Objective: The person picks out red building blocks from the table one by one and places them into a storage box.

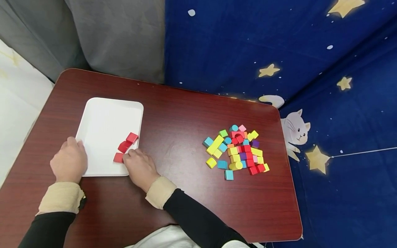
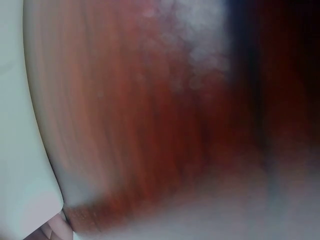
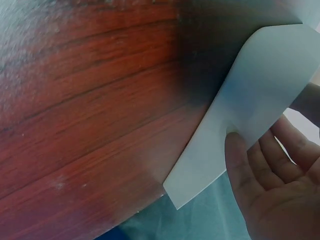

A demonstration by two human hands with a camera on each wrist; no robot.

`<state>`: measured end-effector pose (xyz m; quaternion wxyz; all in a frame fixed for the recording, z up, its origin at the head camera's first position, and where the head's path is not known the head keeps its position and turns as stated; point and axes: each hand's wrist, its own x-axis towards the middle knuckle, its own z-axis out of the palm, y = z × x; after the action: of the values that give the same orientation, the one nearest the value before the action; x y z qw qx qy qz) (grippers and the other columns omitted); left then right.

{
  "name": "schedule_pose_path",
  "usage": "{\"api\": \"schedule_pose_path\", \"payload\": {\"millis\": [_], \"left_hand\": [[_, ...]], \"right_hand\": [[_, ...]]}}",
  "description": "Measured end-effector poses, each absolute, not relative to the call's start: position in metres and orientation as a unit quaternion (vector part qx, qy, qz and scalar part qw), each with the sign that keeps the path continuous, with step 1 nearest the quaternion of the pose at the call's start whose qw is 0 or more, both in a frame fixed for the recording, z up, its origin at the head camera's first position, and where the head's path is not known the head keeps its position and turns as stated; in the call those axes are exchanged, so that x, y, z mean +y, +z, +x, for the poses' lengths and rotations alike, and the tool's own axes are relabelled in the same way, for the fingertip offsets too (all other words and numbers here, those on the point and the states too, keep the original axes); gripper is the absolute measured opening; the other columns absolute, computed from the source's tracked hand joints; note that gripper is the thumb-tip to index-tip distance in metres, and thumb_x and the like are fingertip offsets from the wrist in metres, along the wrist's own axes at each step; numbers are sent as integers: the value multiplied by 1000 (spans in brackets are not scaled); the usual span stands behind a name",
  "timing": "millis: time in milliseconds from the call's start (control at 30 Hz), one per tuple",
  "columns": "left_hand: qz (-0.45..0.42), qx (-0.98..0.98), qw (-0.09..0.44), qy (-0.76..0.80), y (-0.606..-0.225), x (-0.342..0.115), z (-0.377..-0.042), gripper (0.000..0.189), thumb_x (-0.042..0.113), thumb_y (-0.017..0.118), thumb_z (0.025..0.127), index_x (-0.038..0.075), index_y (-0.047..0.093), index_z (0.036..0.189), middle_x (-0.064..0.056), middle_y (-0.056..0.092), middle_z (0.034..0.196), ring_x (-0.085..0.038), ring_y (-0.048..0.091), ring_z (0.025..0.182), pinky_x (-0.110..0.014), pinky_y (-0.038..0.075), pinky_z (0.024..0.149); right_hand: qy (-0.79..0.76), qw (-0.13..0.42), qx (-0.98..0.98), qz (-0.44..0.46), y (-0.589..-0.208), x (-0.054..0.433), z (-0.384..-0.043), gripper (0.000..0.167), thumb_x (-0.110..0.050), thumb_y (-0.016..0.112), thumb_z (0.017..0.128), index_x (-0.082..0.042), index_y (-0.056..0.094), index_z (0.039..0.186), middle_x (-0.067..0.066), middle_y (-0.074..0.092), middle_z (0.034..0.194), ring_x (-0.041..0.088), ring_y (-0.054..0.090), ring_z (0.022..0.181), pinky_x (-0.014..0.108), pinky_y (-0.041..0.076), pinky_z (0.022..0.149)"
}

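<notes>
A white tray [image 1: 108,131] lies on the left part of the table, with three red blocks [image 1: 124,146] in a slanting row near its right side. My left hand [image 1: 69,160] grips the tray's left edge in the head view. The left wrist view has the tray wall [image 2: 20,125] along its left side and a bit of a finger [image 2: 61,227] by its corner. On the opposite edge, my right hand [image 1: 139,168] holds the rim beside the lowest red block. Its thumb [image 3: 237,155] presses the outer wall in the right wrist view, with the fingers over the rim.
A loose heap of coloured blocks [image 1: 242,156], in yellow, red, blue, purple, pink and green, lies on the right part of the brown table [image 1: 173,131]. Grey and blue starry curtains [image 1: 217,44] hang behind the table's far edge.
</notes>
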<state>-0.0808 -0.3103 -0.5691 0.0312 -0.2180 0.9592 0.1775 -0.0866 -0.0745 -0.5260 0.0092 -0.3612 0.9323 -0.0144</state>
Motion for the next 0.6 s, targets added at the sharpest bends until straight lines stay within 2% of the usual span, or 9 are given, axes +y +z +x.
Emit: {"api": "schedule_pose_path", "payload": {"millis": [600], "left_hand": [[-221,959,39,174,-568,-310,-81,42,23,34,108,-17,44,110,-39,53,89,-64,58,75,-58,39,48]], "right_hand": [[-22,26,937,-347,-528,-79,-89,7,-20,64,97,-25,69,99,-10,66,92,5,65,91,20,52,74]]}}
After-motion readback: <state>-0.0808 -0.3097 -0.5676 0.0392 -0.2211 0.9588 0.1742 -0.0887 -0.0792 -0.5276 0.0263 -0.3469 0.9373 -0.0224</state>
